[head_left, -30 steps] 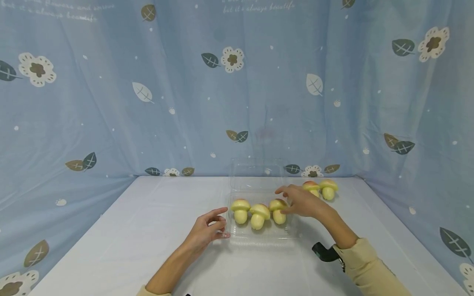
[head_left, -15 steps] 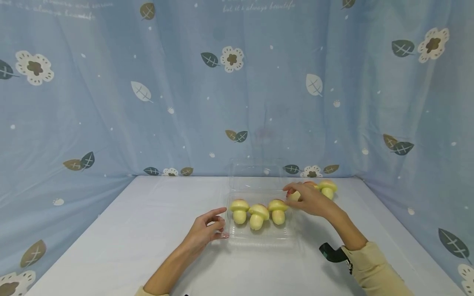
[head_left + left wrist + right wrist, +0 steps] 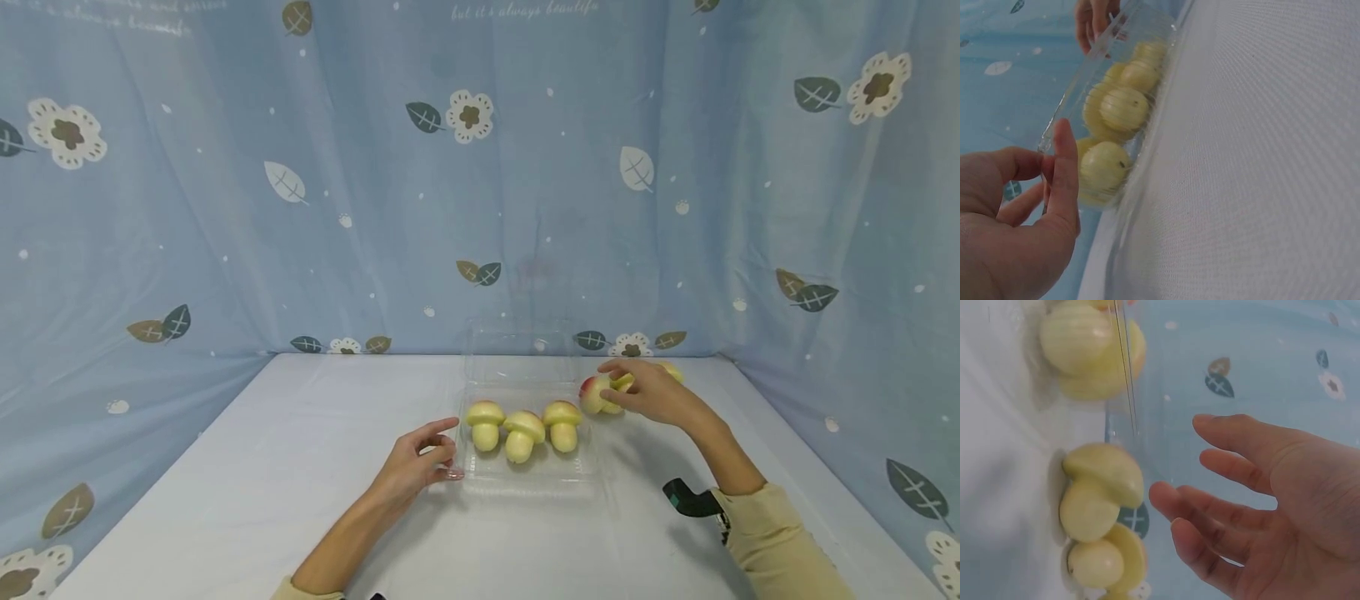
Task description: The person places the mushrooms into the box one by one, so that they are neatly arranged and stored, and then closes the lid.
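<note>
A clear plastic box (image 3: 525,475) with its lid (image 3: 521,337) raised holds a row of three yellow toy mushrooms (image 3: 522,433) with pinkish cap tops. At its left edge my left hand (image 3: 414,458) touches the rim with index finger and thumb. My right hand (image 3: 656,392) hovers with loosely bent, spread fingers over more toy mushrooms outside the box's right side. One reddish-topped mushroom (image 3: 592,395) lies tipped beside the box; others are partly hidden behind the hand. In the right wrist view, the fingers show a gap to the nearest mushroom (image 3: 1100,487).
A white cloth covers the table (image 3: 300,433). The blue printed curtain (image 3: 375,208) rises along its back and sides, right behind the lid. A black wrist device (image 3: 692,500) sticks out from my right sleeve.
My right hand has moved right, away from the box and its rightmost mushroom. The reddish-topped mushroom beside the box has come into view. The left hand stays at the box's edge.
</note>
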`<action>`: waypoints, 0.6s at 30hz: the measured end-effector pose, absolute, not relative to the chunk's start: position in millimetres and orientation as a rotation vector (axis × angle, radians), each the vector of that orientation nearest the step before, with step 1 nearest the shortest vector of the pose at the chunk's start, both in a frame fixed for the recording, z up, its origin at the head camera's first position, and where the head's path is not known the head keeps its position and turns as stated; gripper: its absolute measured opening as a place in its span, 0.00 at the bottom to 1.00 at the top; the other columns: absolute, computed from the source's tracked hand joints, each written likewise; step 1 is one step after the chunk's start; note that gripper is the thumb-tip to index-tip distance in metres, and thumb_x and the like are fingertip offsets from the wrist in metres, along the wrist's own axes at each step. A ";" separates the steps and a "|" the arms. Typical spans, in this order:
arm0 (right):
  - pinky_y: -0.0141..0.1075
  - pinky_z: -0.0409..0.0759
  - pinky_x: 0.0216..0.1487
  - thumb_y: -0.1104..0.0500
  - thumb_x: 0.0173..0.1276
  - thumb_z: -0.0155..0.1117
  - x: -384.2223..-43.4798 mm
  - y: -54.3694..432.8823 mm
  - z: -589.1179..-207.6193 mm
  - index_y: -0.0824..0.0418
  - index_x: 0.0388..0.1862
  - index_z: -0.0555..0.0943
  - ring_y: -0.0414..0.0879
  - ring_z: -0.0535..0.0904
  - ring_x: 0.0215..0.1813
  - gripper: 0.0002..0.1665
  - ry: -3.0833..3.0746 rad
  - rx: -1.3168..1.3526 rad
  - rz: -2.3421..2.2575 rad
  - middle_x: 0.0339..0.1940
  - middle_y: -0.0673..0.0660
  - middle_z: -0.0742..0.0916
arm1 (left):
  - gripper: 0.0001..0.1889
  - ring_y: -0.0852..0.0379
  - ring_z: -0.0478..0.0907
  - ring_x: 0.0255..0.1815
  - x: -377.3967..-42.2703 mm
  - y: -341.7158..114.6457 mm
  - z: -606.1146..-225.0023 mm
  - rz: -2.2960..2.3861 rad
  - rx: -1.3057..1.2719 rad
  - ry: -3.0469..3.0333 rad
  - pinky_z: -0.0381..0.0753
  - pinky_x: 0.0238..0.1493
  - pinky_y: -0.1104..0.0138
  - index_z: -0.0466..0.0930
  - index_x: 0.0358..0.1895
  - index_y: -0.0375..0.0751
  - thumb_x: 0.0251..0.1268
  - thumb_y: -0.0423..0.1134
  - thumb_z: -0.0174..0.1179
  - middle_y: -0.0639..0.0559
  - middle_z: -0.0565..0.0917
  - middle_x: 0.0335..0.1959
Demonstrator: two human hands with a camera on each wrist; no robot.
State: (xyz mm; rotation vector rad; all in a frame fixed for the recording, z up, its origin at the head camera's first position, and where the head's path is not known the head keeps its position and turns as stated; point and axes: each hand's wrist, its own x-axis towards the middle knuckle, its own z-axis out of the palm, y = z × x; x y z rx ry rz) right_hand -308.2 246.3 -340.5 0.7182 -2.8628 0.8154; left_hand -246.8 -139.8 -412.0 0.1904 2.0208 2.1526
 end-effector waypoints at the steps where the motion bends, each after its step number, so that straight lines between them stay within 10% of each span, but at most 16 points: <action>1: 0.45 0.86 0.43 0.51 0.70 0.63 -308.9 248.5 -340.8 0.63 0.64 0.74 0.63 0.82 0.52 0.27 -2.860 0.709 0.822 0.58 0.70 0.81 | 0.27 0.57 0.73 0.35 -247.0 -140.0 -412.1 2.154 0.186 2.024 0.88 0.44 0.61 0.67 0.70 0.34 0.67 0.27 0.55 0.48 0.72 0.42; 18: 0.41 0.85 0.35 0.49 0.72 0.61 -316.9 291.0 -345.7 0.64 0.66 0.72 0.64 0.83 0.48 0.30 -2.839 0.576 0.848 0.58 0.75 0.79 | 0.26 0.57 0.73 0.36 -250.2 -139.5 -414.1 2.148 0.170 2.032 0.88 0.44 0.61 0.68 0.69 0.34 0.67 0.28 0.55 0.48 0.72 0.41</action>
